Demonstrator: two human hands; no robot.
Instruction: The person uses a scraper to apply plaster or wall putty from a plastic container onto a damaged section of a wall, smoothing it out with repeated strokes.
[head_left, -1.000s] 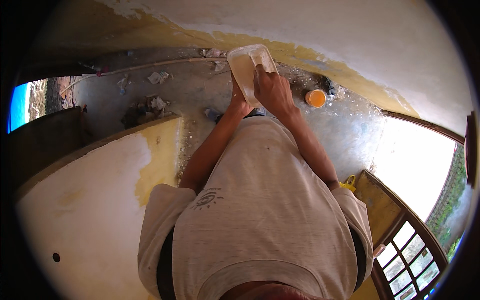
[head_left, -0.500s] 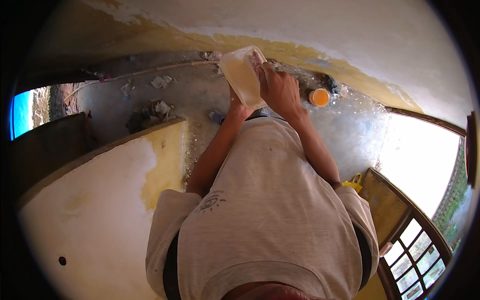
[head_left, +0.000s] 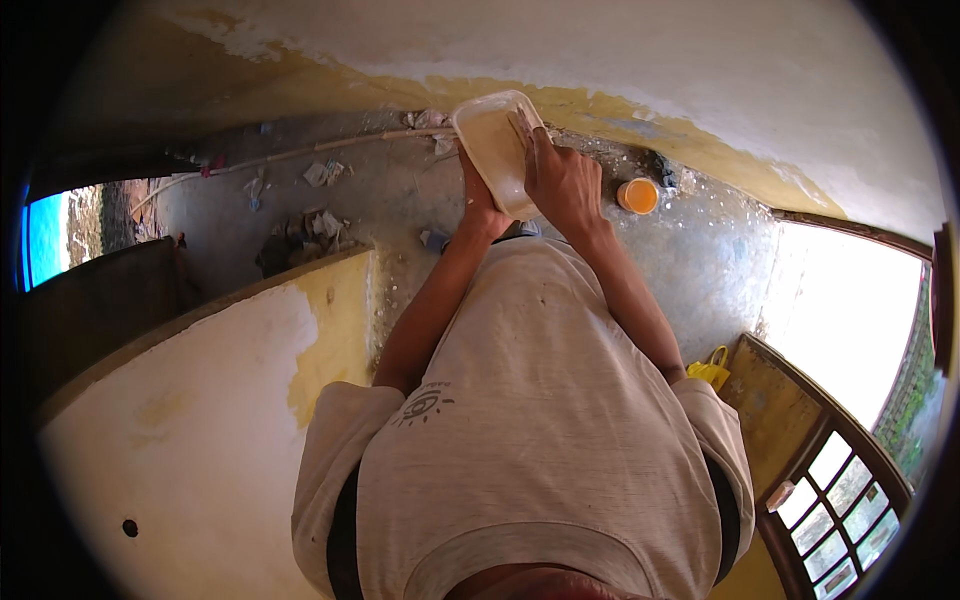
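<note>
A pale plastic tray (head_left: pixel 480 150) with a creamy, pale coating inside is raised in front of my body, tilted, above the floor. My left hand (head_left: pixel 480 200) grips it from underneath and along its left side, fingers partly hidden behind it. My right hand (head_left: pixel 565 190) is over the tray's right part, fingers closed on a flat tool (head_left: pixel 520 127), like a spreader or scraper, that touches or nearly touches the inside; most of the tool is hidden by my fingers.
An orange-filled tub (head_left: pixel 637 197) stands on the speckled floor (head_left: pixel 690 260). A long pole (head_left: pixel 290 145) and scattered debris (head_left: pixel 310 235) lie to the left. Patchy walls (head_left: pixel 700 80), a low partition (head_left: pixel 190 420), a yellow bag (head_left: pixel 705 372) and a paned window frame (head_left: pixel 835 505) surround me.
My right hand and the flat tool have shifted slightly within the tray, and the tray's tilt has varied a little. The whole view has moved slightly to the right.
</note>
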